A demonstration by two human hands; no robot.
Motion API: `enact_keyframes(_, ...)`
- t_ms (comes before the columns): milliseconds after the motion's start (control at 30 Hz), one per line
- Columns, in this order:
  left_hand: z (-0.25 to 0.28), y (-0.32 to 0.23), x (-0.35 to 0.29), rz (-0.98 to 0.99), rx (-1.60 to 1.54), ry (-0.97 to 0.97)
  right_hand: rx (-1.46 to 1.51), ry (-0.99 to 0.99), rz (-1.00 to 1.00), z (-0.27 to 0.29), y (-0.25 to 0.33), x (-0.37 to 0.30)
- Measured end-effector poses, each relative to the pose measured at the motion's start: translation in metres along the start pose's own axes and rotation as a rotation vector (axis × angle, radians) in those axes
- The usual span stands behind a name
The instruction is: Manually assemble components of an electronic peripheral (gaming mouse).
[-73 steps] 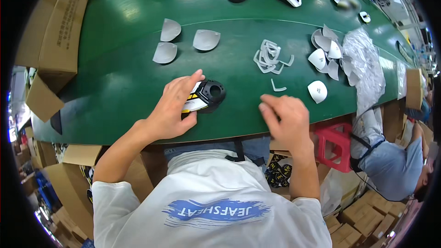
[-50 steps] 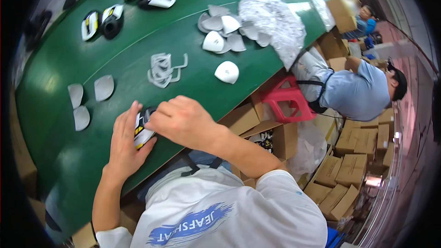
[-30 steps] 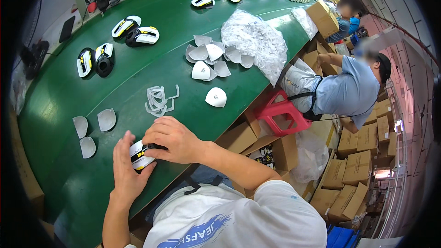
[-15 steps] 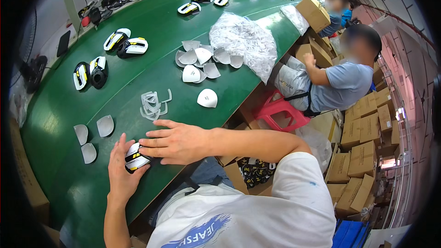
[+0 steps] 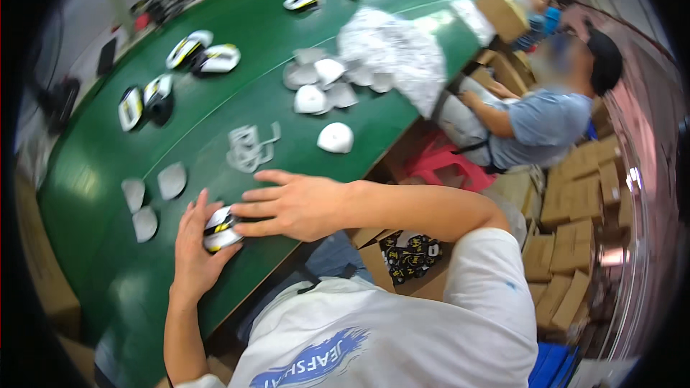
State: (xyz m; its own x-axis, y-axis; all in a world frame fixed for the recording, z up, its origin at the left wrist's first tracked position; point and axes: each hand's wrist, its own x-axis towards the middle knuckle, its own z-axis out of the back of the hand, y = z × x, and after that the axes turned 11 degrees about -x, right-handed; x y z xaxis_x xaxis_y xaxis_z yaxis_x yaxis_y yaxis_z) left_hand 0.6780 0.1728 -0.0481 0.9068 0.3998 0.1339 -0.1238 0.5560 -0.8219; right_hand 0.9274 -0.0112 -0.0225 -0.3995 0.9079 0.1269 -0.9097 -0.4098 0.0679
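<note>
My left hand cups a computer mouse, white and black with a yellow stripe, near the front edge of the green table. My right hand lies flat, fingers spread, with its fingertips touching the top of the mouse. Just beyond my hands lies a pile of clear plastic strips. Three grey-white shell pieces lie to the left of the mouse.
More white shells and a heap of clear plastic bags lie farther back, with assembled mice at the far side. A seated person in a blue shirt works at the right. Cardboard boxes stack by the red stool.
The view has swung leftward and tilted. My right hand came across from the table edge onto the mouse that my left hand keeps holding, and its fingers have now spread flat over it.
</note>
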Motion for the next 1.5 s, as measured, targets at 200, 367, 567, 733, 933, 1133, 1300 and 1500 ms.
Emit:
enact_keyframes(200,0.004,0.003,0.016,-0.142,-0.083,0.081,-0.133,0.140,-0.042,0.035,-0.001,0.001)
enact_keyframes(367,-0.002,0.017,0.004,-0.196,-0.127,0.055,-0.046,0.152,-0.098,0.028,0.005,0.011)
enact_keyframes(567,-0.002,0.014,0.000,-0.190,-0.112,0.000,-0.014,-0.054,-0.111,0.015,0.011,-0.001)
enact_keyframes(733,-0.005,0.010,0.011,-0.201,-0.024,0.037,0.017,-0.212,-0.264,0.012,0.013,-0.029)
enact_keyframes(933,-0.002,0.004,0.009,-0.274,0.128,0.060,-0.229,-0.464,-0.678,0.025,-0.016,-0.076)
enact_keyframes(1133,0.001,0.002,0.003,-0.130,0.132,0.110,-0.144,-0.190,-0.875,0.021,-0.034,-0.104)
enact_keyframes(1300,-0.003,-0.001,0.000,-0.156,0.132,0.082,-0.126,-0.287,-0.911,0.017,-0.027,-0.088)
enact_keyframes(1500,-0.005,-0.001,0.004,-0.182,0.118,0.072,-0.101,-0.182,-0.999,0.013,-0.030,-0.070)
